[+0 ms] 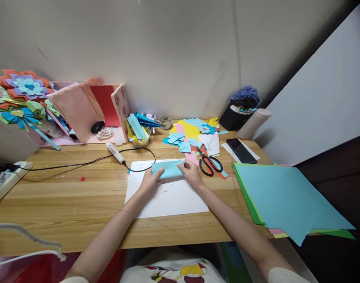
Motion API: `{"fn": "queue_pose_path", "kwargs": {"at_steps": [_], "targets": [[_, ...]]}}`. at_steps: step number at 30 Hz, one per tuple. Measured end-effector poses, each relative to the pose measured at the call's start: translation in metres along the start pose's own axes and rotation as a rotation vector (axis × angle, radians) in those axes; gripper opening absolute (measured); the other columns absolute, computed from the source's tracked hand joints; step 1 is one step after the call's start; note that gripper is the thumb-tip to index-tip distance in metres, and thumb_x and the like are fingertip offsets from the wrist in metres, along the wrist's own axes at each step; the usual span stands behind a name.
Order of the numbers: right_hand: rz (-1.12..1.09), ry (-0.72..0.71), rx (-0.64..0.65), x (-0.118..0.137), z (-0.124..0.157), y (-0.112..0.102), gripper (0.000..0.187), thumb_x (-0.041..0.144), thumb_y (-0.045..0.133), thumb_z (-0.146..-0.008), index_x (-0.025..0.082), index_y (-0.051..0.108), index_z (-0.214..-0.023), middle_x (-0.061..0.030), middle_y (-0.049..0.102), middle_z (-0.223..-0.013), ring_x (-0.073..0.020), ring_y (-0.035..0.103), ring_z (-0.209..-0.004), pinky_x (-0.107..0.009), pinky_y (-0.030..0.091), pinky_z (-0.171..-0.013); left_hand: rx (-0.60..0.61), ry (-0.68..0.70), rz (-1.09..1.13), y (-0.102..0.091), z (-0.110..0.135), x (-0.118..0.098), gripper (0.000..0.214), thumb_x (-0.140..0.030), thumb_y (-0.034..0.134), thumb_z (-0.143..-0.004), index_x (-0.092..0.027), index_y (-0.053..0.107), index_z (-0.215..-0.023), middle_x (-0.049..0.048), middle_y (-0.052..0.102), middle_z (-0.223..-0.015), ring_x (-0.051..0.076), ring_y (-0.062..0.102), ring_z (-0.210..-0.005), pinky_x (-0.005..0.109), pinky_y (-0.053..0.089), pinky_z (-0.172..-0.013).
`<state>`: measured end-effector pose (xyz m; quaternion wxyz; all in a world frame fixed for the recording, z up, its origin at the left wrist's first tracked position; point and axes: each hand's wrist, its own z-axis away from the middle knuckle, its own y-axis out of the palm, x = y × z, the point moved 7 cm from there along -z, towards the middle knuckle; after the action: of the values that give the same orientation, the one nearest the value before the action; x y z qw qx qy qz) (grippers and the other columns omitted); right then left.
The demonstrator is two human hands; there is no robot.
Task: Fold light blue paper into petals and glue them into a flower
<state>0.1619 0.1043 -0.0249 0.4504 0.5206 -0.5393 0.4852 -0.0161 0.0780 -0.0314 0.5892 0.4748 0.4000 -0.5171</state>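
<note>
A folded light blue paper (169,169) lies on a white sheet (170,196) in the middle of the wooden desk (79,196). My left hand (150,181) presses the paper's left end, with fingers pinched on its edge. My right hand (191,174) holds the paper's right end, its fingers curled over the fold. Both hands rest on the white sheet.
Black-handled scissors (209,162) lie just right of my right hand, beside cut paper pieces (191,135). A phone (241,150) and a stack of coloured sheets (282,196) sit at the right. A corded white tool (115,152), pink box (88,108) and paper flowers (21,94) stand at the left.
</note>
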Motion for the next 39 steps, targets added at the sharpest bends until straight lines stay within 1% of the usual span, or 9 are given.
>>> {"fn": "queue_pose_path", "kwargs": {"at_steps": [4, 13, 16, 18, 22, 25, 31, 37, 39], "targets": [[0.039, -0.018, -0.005, 0.000, 0.000, -0.001, 0.037, 0.048, 0.058, -0.070, 0.019, 0.037, -0.060, 0.0050, 0.028, -0.057, -0.0084, 0.029, -0.053, -0.022, 0.025, -0.048, -0.032, -0.010, -0.035, -0.003, 0.001, 0.003, 0.050, -0.045, 0.067, -0.062, -0.010, 0.064, -0.097, 0.0131, 0.067, -0.099, 0.024, 0.061, -0.087, 0.032, 0.047, -0.073], [0.025, -0.004, -0.027, -0.001, 0.002, -0.003, 0.038, 0.045, 0.064, -0.064, 0.019, 0.038, -0.057, 0.0057, 0.030, -0.055, -0.0082, 0.029, -0.051, -0.023, 0.024, -0.048, -0.062, 0.017, -0.128, -0.004, 0.001, 0.001, 0.045, -0.046, 0.063, -0.066, -0.010, 0.063, -0.093, 0.0110, 0.067, -0.094, 0.022, 0.060, -0.082, 0.031, 0.047, -0.070], [0.009, -0.008, -0.025, -0.001, 0.001, -0.003, 0.039, 0.046, 0.065, -0.063, 0.019, 0.038, -0.057, 0.0055, 0.033, -0.055, -0.0081, 0.031, -0.051, -0.023, 0.026, -0.048, -0.049, 0.032, -0.132, -0.002, 0.001, 0.000, 0.045, -0.047, 0.063, -0.066, -0.010, 0.064, -0.092, 0.0098, 0.067, -0.092, 0.021, 0.059, -0.079, 0.030, 0.047, -0.067], [-0.004, 0.001, -0.028, -0.002, 0.001, -0.003, 0.039, 0.047, 0.066, -0.062, 0.019, 0.039, -0.057, 0.0052, 0.036, -0.055, -0.0081, 0.034, -0.051, -0.023, 0.028, -0.049, -0.060, 0.072, -0.158, -0.003, 0.001, -0.003, 0.043, -0.046, 0.063, -0.066, -0.010, 0.065, -0.089, 0.0090, 0.067, -0.091, 0.020, 0.059, -0.079, 0.030, 0.046, -0.070], [-0.083, 0.049, -0.060, -0.004, 0.002, -0.005, 0.036, 0.045, 0.068, -0.060, 0.019, 0.045, -0.072, 0.0066, 0.041, -0.053, -0.0080, 0.037, -0.049, -0.021, 0.029, -0.048, -0.092, 0.118, -0.202, -0.005, 0.002, -0.007, 0.040, -0.045, 0.063, -0.065, -0.010, 0.065, -0.085, 0.0073, 0.068, -0.084, 0.020, 0.059, -0.076, 0.029, 0.044, -0.071], [-0.103, 0.104, -0.049, -0.007, 0.002, -0.005, 0.042, 0.046, 0.068, -0.060, 0.020, 0.048, -0.087, 0.0085, 0.040, -0.049, -0.0078, 0.034, -0.045, -0.021, 0.028, -0.046, -0.105, 0.119, -0.211, -0.006, 0.003, -0.007, 0.040, -0.045, 0.064, -0.064, -0.011, 0.066, -0.083, 0.0062, 0.067, -0.079, 0.019, 0.058, -0.072, 0.027, 0.044, -0.067], [-0.089, 0.112, -0.058, -0.010, 0.000, -0.008, 0.038, 0.046, 0.071, -0.055, 0.018, 0.050, -0.068, 0.0095, 0.029, -0.047, -0.0064, 0.028, -0.045, -0.022, 0.027, -0.047, -0.108, 0.102, -0.188, -0.007, 0.001, -0.007, 0.040, -0.045, 0.066, -0.061, -0.011, 0.066, -0.081, 0.0059, 0.067, -0.077, 0.019, 0.058, -0.071, 0.027, 0.044, -0.065], [-0.123, 0.109, -0.045, -0.013, -0.001, -0.008, 0.037, 0.043, 0.073, -0.054, 0.017, 0.053, -0.071, 0.0100, 0.028, -0.048, -0.0063, 0.029, -0.046, -0.022, 0.029, -0.050, -0.093, 0.105, -0.208, -0.007, 0.000, -0.007, 0.038, -0.043, 0.065, -0.063, -0.010, 0.066, -0.083, 0.0077, 0.068, -0.082, 0.019, 0.059, -0.073, 0.027, 0.044, -0.067], [-0.130, 0.119, -0.035, -0.014, -0.001, -0.008, 0.038, 0.043, 0.074, -0.053, 0.017, 0.053, -0.071, 0.0099, 0.032, -0.047, -0.0065, 0.032, -0.046, -0.022, 0.031, -0.050, -0.088, 0.105, -0.210, -0.007, 0.000, -0.007, 0.039, -0.043, 0.065, -0.064, -0.010, 0.066, -0.084, 0.0080, 0.068, -0.084, 0.019, 0.059, -0.074, 0.028, 0.044, -0.069]]}}
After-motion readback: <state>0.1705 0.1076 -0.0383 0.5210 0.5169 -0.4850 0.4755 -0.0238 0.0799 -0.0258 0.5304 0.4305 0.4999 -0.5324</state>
